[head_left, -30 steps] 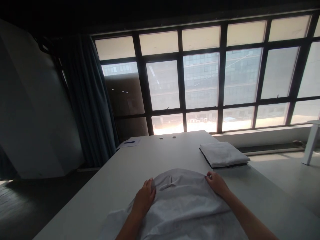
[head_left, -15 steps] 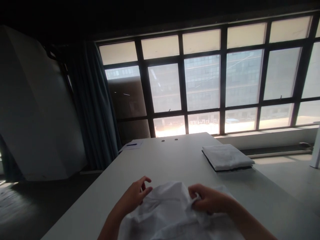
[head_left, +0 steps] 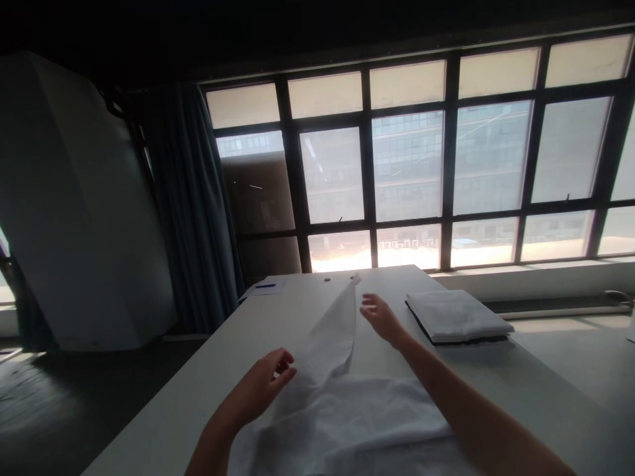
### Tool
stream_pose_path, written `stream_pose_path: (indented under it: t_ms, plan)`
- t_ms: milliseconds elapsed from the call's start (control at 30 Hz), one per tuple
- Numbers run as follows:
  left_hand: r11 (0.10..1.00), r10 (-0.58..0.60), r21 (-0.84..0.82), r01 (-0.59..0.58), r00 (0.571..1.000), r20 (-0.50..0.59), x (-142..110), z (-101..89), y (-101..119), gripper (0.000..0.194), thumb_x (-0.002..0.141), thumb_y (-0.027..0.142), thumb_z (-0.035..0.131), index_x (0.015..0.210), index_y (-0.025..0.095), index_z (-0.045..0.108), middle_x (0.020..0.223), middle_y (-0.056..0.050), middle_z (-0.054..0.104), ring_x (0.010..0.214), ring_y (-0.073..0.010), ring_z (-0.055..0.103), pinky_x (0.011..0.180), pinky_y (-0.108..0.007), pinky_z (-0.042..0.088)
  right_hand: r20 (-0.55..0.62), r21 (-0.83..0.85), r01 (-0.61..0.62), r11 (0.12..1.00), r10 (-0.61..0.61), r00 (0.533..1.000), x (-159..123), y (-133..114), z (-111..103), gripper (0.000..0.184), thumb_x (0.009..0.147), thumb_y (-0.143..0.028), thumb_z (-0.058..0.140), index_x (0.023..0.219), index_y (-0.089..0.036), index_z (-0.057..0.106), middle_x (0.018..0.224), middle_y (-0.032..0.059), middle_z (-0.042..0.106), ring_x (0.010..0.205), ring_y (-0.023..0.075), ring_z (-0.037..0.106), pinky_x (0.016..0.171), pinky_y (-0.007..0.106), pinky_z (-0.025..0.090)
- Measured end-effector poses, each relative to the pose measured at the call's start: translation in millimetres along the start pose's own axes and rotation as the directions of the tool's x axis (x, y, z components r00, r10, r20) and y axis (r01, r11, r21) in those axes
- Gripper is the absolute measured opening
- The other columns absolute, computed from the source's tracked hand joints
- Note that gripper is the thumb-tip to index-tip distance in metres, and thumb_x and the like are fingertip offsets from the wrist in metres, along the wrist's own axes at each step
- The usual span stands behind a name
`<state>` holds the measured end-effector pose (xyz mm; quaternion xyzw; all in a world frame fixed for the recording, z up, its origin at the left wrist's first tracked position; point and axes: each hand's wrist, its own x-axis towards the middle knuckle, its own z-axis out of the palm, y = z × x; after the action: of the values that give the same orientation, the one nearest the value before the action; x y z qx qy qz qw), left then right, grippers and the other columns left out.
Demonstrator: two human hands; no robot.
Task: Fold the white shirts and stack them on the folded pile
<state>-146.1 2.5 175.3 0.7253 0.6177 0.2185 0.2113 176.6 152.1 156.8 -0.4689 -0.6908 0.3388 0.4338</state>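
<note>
A white shirt (head_left: pixel 347 416) lies crumpled on the white table (head_left: pixel 248 344) in front of me. One part of it (head_left: pixel 335 330) stretches away toward the far end of the table. My left hand (head_left: pixel 265 383) pinches the cloth at its near left side. My right hand (head_left: pixel 381 317) is stretched forward beside the far tip of the cloth, fingers spread, and holds nothing.
A stack of folded white and dark garments (head_left: pixel 456 316) sits on the table's right side. A sheet of paper with a blue pen (head_left: pixel 265 286) lies at the far left corner. Dark curtains (head_left: pixel 193 211) and a large window (head_left: pixel 421 165) stand behind.
My hands have come apart from the bunched shirt. The right hand swept forward and flung part of the cloth out across the table, then let go; the left hand stays pinching the near side.
</note>
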Motion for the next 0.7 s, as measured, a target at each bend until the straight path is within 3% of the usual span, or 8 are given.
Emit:
stream_pose_path:
  t_ms: [100, 233, 300, 367, 433, 567, 633, 700]
  plan:
    - [0.992, -0.021, 0.128, 0.01, 0.996, 0.088, 15.0, 33.8, -17.2, 0.042, 0.09, 0.049, 0.052, 0.119, 0.021, 0.063, 0.129, -0.008, 0.065, 0.116, -0.0254, 0.061, 0.102, -0.035, 0.047, 0.184, -0.184, 0.019, 0.983, 0.015, 0.983, -51.5, 21.0, 37.7, 0.032, 0.08, -0.036, 0.063, 0.106, -0.017, 0.067, 0.108, 0.0121, 0.07, 0.103, 0.0267, 0.065, 0.099, 0.044, 0.048]
    - [0.959, -0.09, 0.284, 0.026, 0.973, 0.214, 34.3, 93.2, -33.3, 0.062, 0.089, 0.045, 0.049, 0.145, 0.019, 0.049, 0.155, -0.009, 0.047, 0.142, -0.0261, 0.042, 0.12, -0.036, 0.03, 0.351, -0.387, 0.043, 0.921, 0.104, 0.931, -113.3, 44.3, 76.1, 0.051, 0.073, -0.039, 0.07, 0.12, -0.018, 0.067, 0.132, 0.0183, 0.061, 0.125, 0.0409, 0.053, 0.107, 0.064, 0.035]
    - [0.947, -0.158, 0.312, 0.079, 0.959, 0.235, 39.5, 115.0, -37.8, 0.073, 0.087, 0.046, 0.051, 0.153, 0.017, 0.04, 0.163, -0.011, 0.033, 0.15, -0.0332, 0.027, 0.123, -0.049, 0.022, 0.397, -0.52, 0.068, 0.852, 0.171, 0.902, -128.8, 53.7, 84.7, 0.065, 0.077, -0.046, 0.067, 0.136, -0.02, 0.058, 0.15, 0.0202, 0.045, 0.14, 0.0465, 0.035, 0.108, 0.075, 0.022]
    - [0.922, -0.229, 0.361, 0.141, 0.949, 0.214, 41.7, 127.2, -42.4, 0.081, 0.086, 0.051, 0.051, 0.157, 0.019, 0.031, 0.167, -0.01, 0.018, 0.153, -0.0407, 0.012, 0.12, -0.066, 0.016, 0.417, -0.619, 0.101, 0.779, 0.217, 0.883, -134.3, 62.4, 88.3, 0.071, 0.084, -0.051, 0.059, 0.149, -0.025, 0.044, 0.162, 0.0176, 0.028, 0.148, 0.0454, 0.02, 0.108, 0.079, 0.011]
    - [0.893, -0.267, 0.413, 0.179, 0.949, 0.165, 42.6, 131.7, -48.8, 0.082, 0.087, 0.058, 0.045, 0.159, 0.023, 0.025, 0.169, -0.006, 0.009, 0.153, -0.0428, 0.004, 0.115, -0.074, 0.013, 0.436, -0.631, 0.139, 0.763, 0.2, 0.877, -132.2, 70.2, 89.0, 0.074, 0.087, -0.055, 0.055, 0.153, -0.027, 0.037, 0.164, 0.0156, 0.021, 0.15, 0.0438, 0.014, 0.108, 0.079, 0.006]
    - [0.858, -0.273, 0.471, 0.205, 0.959, 0.079, 45.5, 130.8, -67.3, 0.081, 0.09, 0.067, 0.032, 0.16, 0.026, 0.022, 0.169, -0.004, 0.01, 0.154, -0.0407, 0.005, 0.116, -0.072, 0.01, 0.387, -0.609, 0.181, 0.773, 0.09, 0.918, -111.7, 81.8, 83.5, 0.06, 0.089, -0.052, 0.054, 0.144, -0.028, 0.049, 0.154, 0.012, 0.043, 0.143, 0.0354, 0.035, 0.115, 0.064, 0.019]
    - [0.845, -0.295, 0.478, 0.241, 0.955, 0.041, 47.7, 128.3, -78.3, 0.082, 0.09, 0.07, 0.03, 0.16, 0.026, 0.023, 0.169, -0.004, 0.011, 0.153, -0.0414, 0.006, 0.116, -0.072, 0.011, 0.289, -0.644, 0.127, 0.754, 0.086, 0.954, -96.8, 87.3, 74.8, 0.046, 0.094, -0.042, 0.047, 0.136, -0.025, 0.056, 0.142, 0.0117, 0.055, 0.131, 0.0287, 0.048, 0.113, 0.049, 0.03]
    - [0.827, -0.327, 0.481, 0.292, 0.945, -0.012, 49.4, 124.5, -89.2, 0.082, 0.09, 0.072, 0.028, 0.159, 0.028, 0.025, 0.168, -0.005, 0.013, 0.153, -0.0424, 0.008, 0.115, -0.073, 0.013, 0.203, -0.683, 0.059, 0.728, 0.112, 0.973, -82.4, 94.3, 61.3, 0.042, 0.095, -0.033, 0.041, 0.13, -0.021, 0.06, 0.133, 0.0138, 0.059, 0.123, 0.0275, 0.053, 0.106, 0.043, 0.036]
